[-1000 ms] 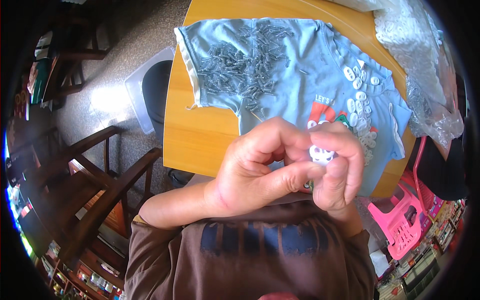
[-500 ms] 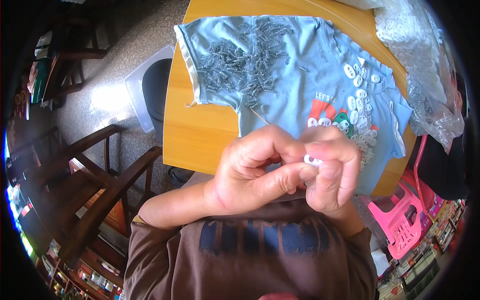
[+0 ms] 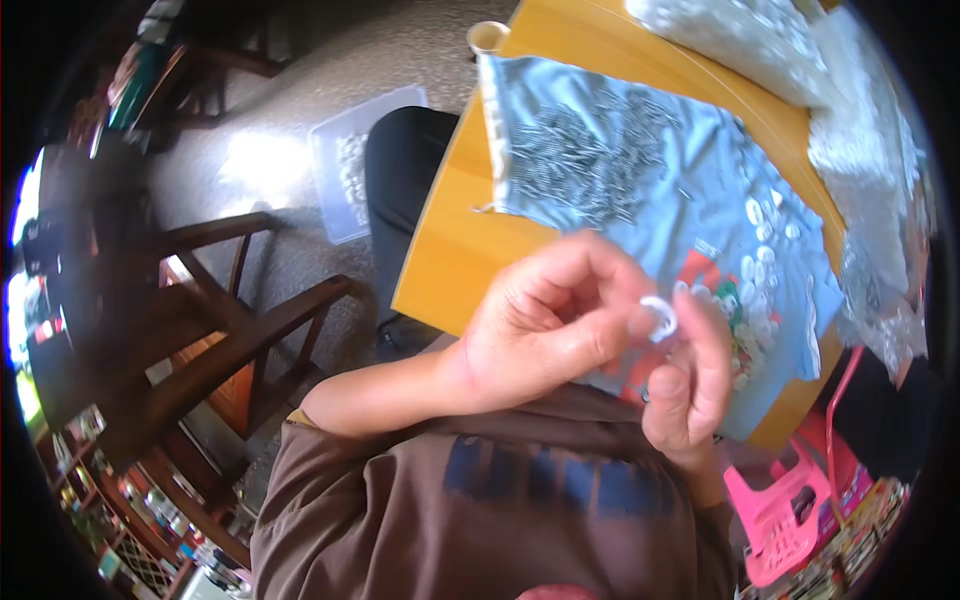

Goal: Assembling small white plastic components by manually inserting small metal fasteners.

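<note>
My left hand (image 3: pixel 560 335) pinches a small white plastic piece (image 3: pixel 659 318) between thumb and fingertips. It looks ring-like here and is blurred. Just to the right, my right hand (image 3: pixel 692 365) has its fingers bent and its thumb apart, and I see nothing held in it. Its fingertips are close beside the white piece; whether they touch it I cannot tell. Beyond both hands, a light blue shirt (image 3: pixel 690 180) lies spread on the table. A heap of small metal springs (image 3: pixel 590 150) covers its left part. Several loose white plastic pieces (image 3: pixel 757 270) lie on its right part.
The yellow wooden table (image 3: pixel 440 270) has a cup (image 3: pixel 487 38) at its far left corner. Clear bags of white pieces (image 3: pixel 740 40) lie along its far right side. A clear box (image 3: pixel 325 185) is on the floor near a dark wooden chair (image 3: pixel 240 350). A pink stool (image 3: pixel 775 515) stands right.
The view has swung left, so the table appears farther right. My right fingers have come away from the pinch on the white piece, which stays in my left fingertips.
</note>
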`<state>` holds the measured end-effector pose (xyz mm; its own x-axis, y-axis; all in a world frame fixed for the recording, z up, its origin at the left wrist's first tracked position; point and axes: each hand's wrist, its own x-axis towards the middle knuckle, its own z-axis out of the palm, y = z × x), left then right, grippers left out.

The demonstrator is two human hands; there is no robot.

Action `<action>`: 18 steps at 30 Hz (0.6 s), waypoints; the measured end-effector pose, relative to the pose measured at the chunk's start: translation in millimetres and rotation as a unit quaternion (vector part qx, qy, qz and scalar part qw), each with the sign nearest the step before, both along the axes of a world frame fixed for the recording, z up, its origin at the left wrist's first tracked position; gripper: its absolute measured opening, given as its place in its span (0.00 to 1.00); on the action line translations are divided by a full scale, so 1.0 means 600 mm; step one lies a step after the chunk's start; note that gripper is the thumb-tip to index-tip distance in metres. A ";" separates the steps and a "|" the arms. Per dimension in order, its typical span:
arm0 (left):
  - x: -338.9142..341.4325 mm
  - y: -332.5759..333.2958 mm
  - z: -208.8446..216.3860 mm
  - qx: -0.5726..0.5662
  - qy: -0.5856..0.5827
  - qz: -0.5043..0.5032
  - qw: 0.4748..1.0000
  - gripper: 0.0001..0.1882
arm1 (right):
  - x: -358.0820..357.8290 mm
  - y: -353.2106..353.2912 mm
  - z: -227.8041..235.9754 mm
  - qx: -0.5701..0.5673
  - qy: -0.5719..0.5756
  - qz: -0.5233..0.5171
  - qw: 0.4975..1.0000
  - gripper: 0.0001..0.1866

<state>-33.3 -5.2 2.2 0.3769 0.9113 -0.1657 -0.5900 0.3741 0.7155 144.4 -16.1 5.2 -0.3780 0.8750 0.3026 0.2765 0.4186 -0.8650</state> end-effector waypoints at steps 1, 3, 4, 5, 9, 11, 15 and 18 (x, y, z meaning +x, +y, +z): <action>-0.010 0.003 0.003 0.011 0.016 0.033 0.999 0.06 | -0.001 -0.013 0.001 -0.026 0.019 -0.028 0.999 0.21; -0.045 0.014 0.012 0.038 0.079 0.129 0.988 0.05 | -0.007 -0.013 -0.005 -0.020 0.048 -0.051 0.997 0.22; -0.063 0.021 0.012 0.031 0.102 0.181 0.978 0.05 | -0.008 -0.010 -0.003 -0.018 0.047 -0.049 0.998 0.22; -0.084 0.025 0.006 0.016 0.147 0.245 0.958 0.05 | -0.009 -0.010 -0.004 -0.023 0.049 -0.053 0.997 0.21; -0.177 0.061 -0.065 0.029 0.309 0.382 0.870 0.07 | -0.015 -0.005 0.001 -0.036 0.047 -0.044 0.997 0.18; -0.246 0.056 -0.121 0.035 0.325 0.460 0.826 0.08 | -0.022 0.002 0.006 -0.021 0.049 -0.028 0.998 0.15; -0.298 0.058 -0.168 -0.040 0.302 0.555 0.774 0.07 | -0.019 0.002 0.008 -0.011 0.042 -0.029 0.999 0.13; -0.281 0.067 -0.143 0.004 0.289 0.565 0.773 0.06 | -0.011 -0.004 0.010 -0.025 0.029 -0.065 0.997 0.10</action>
